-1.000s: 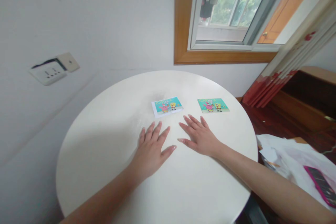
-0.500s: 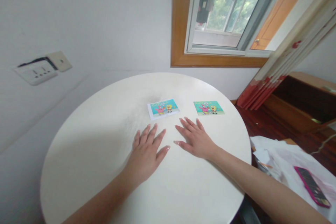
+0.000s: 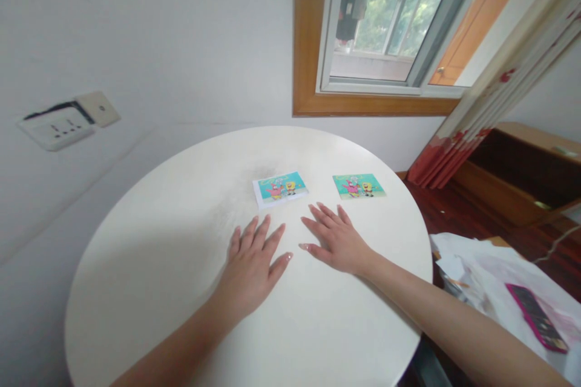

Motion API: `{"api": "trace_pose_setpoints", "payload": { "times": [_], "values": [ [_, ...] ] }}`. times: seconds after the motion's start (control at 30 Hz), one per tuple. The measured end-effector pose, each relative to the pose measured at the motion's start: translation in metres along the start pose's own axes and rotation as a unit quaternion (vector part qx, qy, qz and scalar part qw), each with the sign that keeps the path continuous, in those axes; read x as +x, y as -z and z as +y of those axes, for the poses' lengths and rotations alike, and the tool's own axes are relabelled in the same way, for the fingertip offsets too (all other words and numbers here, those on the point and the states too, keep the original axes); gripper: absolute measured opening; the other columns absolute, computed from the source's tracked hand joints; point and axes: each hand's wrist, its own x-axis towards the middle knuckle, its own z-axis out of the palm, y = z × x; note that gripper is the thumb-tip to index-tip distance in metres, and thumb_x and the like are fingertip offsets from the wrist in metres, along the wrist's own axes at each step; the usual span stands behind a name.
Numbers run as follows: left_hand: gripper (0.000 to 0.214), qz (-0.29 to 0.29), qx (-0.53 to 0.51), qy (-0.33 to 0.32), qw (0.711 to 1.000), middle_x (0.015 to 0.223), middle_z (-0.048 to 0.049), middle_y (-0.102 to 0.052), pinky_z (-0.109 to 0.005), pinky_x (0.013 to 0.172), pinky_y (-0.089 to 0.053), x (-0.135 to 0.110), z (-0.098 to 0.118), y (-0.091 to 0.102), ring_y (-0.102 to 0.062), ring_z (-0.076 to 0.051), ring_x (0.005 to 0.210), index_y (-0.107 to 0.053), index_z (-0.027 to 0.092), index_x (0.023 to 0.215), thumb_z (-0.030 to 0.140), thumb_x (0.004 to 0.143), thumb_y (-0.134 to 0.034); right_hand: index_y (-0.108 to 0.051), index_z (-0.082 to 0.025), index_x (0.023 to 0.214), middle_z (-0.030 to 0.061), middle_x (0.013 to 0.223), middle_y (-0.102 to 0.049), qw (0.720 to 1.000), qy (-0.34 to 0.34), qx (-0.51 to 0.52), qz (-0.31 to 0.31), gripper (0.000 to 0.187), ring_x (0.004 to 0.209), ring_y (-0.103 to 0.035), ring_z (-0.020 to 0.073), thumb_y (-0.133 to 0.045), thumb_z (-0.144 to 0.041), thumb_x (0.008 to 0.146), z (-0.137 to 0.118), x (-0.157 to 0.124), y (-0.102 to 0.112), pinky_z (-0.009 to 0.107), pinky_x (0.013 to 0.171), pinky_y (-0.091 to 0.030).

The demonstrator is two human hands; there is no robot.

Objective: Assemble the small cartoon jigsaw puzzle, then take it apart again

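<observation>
My left hand (image 3: 252,266) lies palm down on the round white table (image 3: 149,290), fingers spread and holding nothing. Just beyond its fingertips is a cartoon picture card (image 3: 282,188) with a white border along its left and lower edges. My right hand (image 3: 334,240) also rests flat on the tabletop, fingers apart, with nothing in it. A second cartoon picture card (image 3: 358,186), turquoise with pink and yellow figures, lies a little beyond the right fingertips. Neither hand touches a card.
A wall with a socket (image 3: 59,127) stands behind and left of the table. A wood-framed window (image 3: 310,72) is at the back, a curtain (image 3: 445,157) to its right. At the lower right, a pink-edged phone (image 3: 536,317) lies on white plastic (image 3: 481,272).
The whole view has shifted slightly, so things sit a little further left in the picture. My hands and both cards keep their places on the table.
</observation>
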Motion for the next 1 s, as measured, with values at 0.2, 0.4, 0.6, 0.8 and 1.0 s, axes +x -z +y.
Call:
{"api": "trace_pose_setpoints", "payload": {
  "times": [0.2, 0.4, 0.6, 0.8, 1.0],
  "values": [
    [0.057, 0.007, -0.006, -0.003, 1.000, 0.153, -0.0110, -0.036, -0.060, 0.112, -0.022, -0.001, -0.001, -0.001, -0.026, -0.035, 0.143, -0.043, 0.026, 0.143, 0.055, 0.094, -0.040, -0.039, -0.029, 0.146, 0.0084, 0.158, -0.026, 1.000, -0.001, 0.000, -0.001, 0.066, 0.147, -0.018, 0.0278, -0.029, -0.067, 0.093, 0.000, 0.001, 0.000, 0.058, 0.116, -0.009],
    [0.056, 0.004, -0.011, 0.002, 1.000, 0.153, -0.0109, -0.036, -0.060, 0.113, -0.021, -0.001, 0.001, 0.001, -0.026, -0.035, 0.143, -0.045, 0.026, 0.142, 0.054, 0.094, -0.040, -0.039, -0.029, 0.146, 0.0086, 0.158, -0.026, 1.000, -0.001, -0.005, 0.000, 0.066, 0.147, -0.018, 0.0279, -0.030, -0.066, 0.093, 0.001, 0.000, -0.002, 0.057, 0.116, -0.010],
    [0.056, -0.002, -0.003, 0.005, 1.000, 0.153, -0.0115, -0.036, -0.060, 0.113, -0.021, 0.000, 0.002, 0.003, -0.027, -0.035, 0.142, -0.044, 0.025, 0.143, 0.054, 0.094, -0.039, -0.040, -0.029, 0.146, 0.0084, 0.157, -0.028, 1.000, 0.003, -0.001, 0.009, 0.064, 0.147, -0.020, 0.0278, -0.032, -0.065, 0.093, 0.002, 0.001, -0.002, 0.057, 0.116, -0.011],
    [0.058, -0.007, -0.004, 0.008, 1.000, 0.154, -0.0109, -0.035, -0.060, 0.113, -0.021, 0.000, 0.002, 0.003, -0.026, -0.035, 0.143, -0.043, 0.026, 0.144, 0.055, 0.094, -0.038, -0.041, -0.030, 0.145, 0.0085, 0.157, -0.029, 1.000, 0.009, 0.013, 0.007, 0.064, 0.146, -0.020, 0.0289, -0.035, -0.065, 0.092, 0.001, 0.000, -0.001, 0.060, 0.115, -0.013],
    [0.053, -0.012, -0.032, 0.013, 0.999, 0.152, -0.0106, -0.039, -0.061, 0.112, -0.022, 0.001, -0.001, 0.005, -0.028, -0.034, 0.142, -0.047, 0.027, 0.140, 0.053, 0.095, -0.040, -0.038, -0.027, 0.147, 0.0073, 0.160, -0.021, 0.989, -0.020, 0.060, 0.135, 0.058, 0.147, -0.017, 0.0254, -0.038, -0.053, 0.095, 0.041, 0.011, 0.009, 0.050, 0.116, -0.022]
  ]
}}
